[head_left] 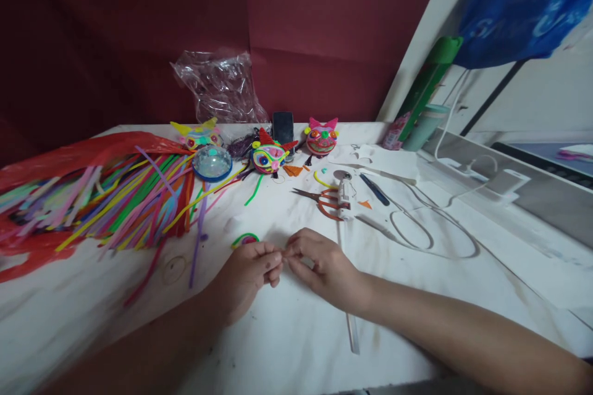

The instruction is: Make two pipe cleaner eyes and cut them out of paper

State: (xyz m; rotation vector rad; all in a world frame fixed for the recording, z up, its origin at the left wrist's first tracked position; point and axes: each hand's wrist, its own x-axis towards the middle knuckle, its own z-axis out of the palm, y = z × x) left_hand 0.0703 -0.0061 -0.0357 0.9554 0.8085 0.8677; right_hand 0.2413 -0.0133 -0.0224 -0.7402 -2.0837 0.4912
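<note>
Both of my hands meet over the white table, fingertips nearly touching. My left hand [250, 274] is closed, thumb pressed on the fingers, beside a coiled piece with a green edge and a pink centre [245, 239]. My right hand [324, 268] pinches with thumb and index finger close to the left thumb. Whatever lies between the fingertips is too small to make out. Beyond the hands are orange-handled scissors [328, 202], a small white bottle [345, 197] and a colourful horned head figure [269, 157].
Many coloured fuzzy strips [134, 197] spread over a red bag at the left. A clear dome [212, 163], a phone [283, 128] and another figure [321, 137] stand behind. A white cable [417, 237] loops at the right, near a green can [430, 83].
</note>
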